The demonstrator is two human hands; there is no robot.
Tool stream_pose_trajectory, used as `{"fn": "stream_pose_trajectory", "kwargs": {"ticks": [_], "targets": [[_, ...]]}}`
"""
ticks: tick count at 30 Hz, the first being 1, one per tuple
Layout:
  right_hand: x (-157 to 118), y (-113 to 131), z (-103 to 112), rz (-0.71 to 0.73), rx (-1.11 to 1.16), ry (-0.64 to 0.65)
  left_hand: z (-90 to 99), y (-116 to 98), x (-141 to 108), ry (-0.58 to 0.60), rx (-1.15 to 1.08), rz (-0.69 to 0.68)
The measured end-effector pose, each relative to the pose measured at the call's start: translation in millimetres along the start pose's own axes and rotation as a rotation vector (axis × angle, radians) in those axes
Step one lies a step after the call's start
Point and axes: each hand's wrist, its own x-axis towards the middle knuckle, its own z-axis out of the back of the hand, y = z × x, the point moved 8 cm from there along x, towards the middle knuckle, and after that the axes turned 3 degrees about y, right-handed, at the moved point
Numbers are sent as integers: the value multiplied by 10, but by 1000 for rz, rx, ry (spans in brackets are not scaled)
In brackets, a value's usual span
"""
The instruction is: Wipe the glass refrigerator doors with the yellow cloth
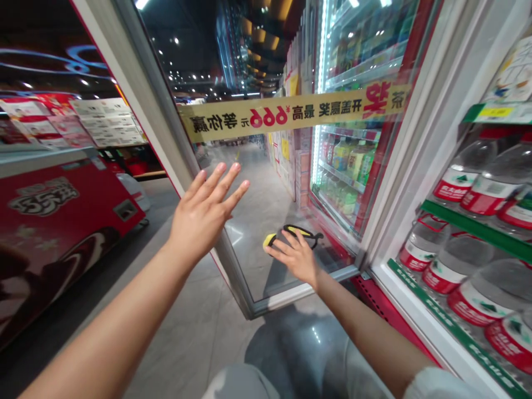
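Your left hand (203,213) is raised and open, fingers spread and holding nothing, just to the right of the upright frame of a glass cooler door (164,141). Your right hand (296,257) is lower and also open, not clenched. Its fingers (282,246) lie across a black-and-yellow loop-shaped item (291,235) seen at the lower part of the door glass. You can't tell from this view whether they touch it, or exactly what it is.

A yellow promotional banner (293,113) with red Chinese text and "666" runs across the glass. To the far right, lit shelves of bottled drinks (344,160) stand behind another glass door. Large bottles of water (486,282) fill the near right shelves. A red chest freezer (54,221) stands to your left, on grey floor tiles (187,338).
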Motion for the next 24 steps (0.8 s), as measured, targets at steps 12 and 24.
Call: {"fn": "stream_pose_trajectory", "kwargs": {"ticks": [12, 24], "targets": [[388, 432, -71, 77, 14, 4, -65, 19, -353, 88, 15, -58], [642, 574, -129, -40, 7, -17, -258, 75, -508, 49, -8, -77]]}}
